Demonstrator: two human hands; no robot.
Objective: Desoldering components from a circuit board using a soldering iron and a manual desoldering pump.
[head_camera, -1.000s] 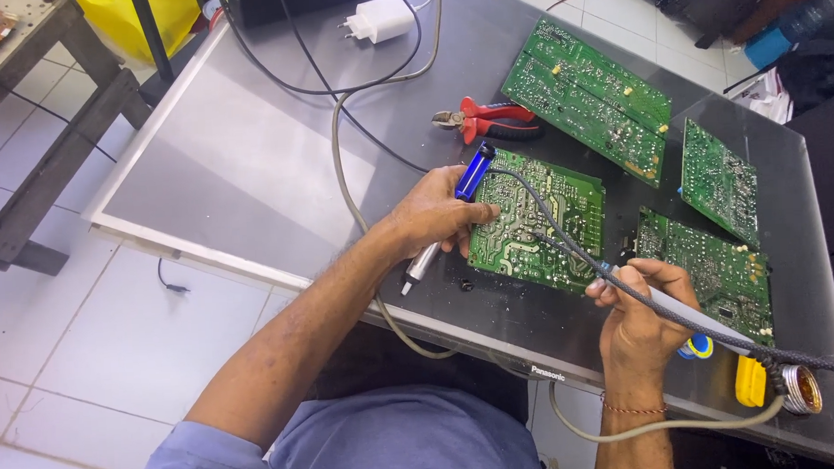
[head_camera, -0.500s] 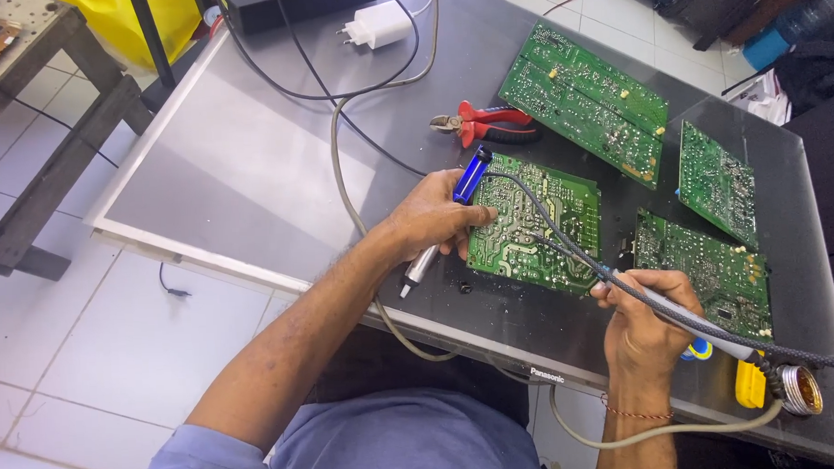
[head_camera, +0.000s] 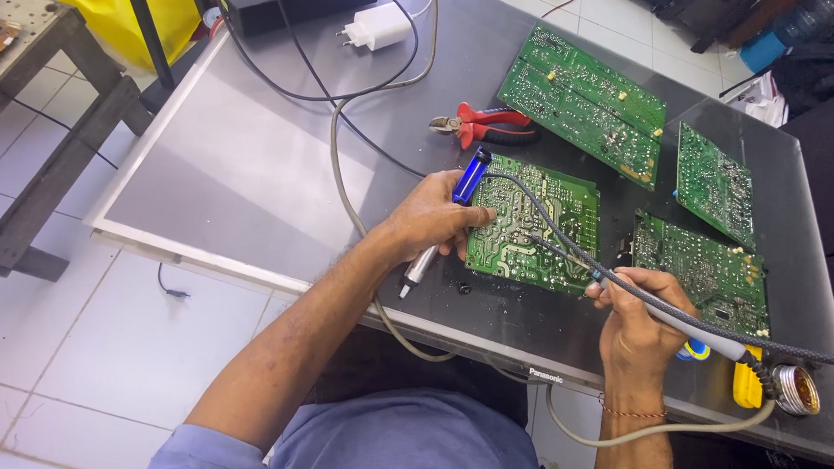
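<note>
Fingers of the left hand (head_camera: 432, 220) are curled tight around a blue and silver pump tool (head_camera: 442, 222), blue end pointing far, silver tip sticking out near the wrist. That hand rests on the left edge of a green circuit board (head_camera: 537, 226), which lies flat near the middle of the grey table (head_camera: 248, 166). The right hand (head_camera: 640, 321) has its fingers pinched round the handle of a soldering iron (head_camera: 622, 287), pen-style, with the metal tip running up and left onto the same board. The iron's braided cord trails off to the right edge.

Three more green boards sit around: a long one (head_camera: 586, 104) far and a bit right, a smaller one (head_camera: 714, 185) further right, and another (head_camera: 705, 271) just beside the right hand. Red-handled pliers (head_camera: 483, 129) lie just far of the left hand. A white charger plug (head_camera: 380, 26) sits at the far edge by a black box (head_camera: 298, 3), with grey and black cables looping across the table. Near the right corner there's a yellow thing (head_camera: 747, 388) and a round metal socket (head_camera: 796, 390), can't tell more than that. White tiled floor (head_camera: 97, 338) on the left.
</note>
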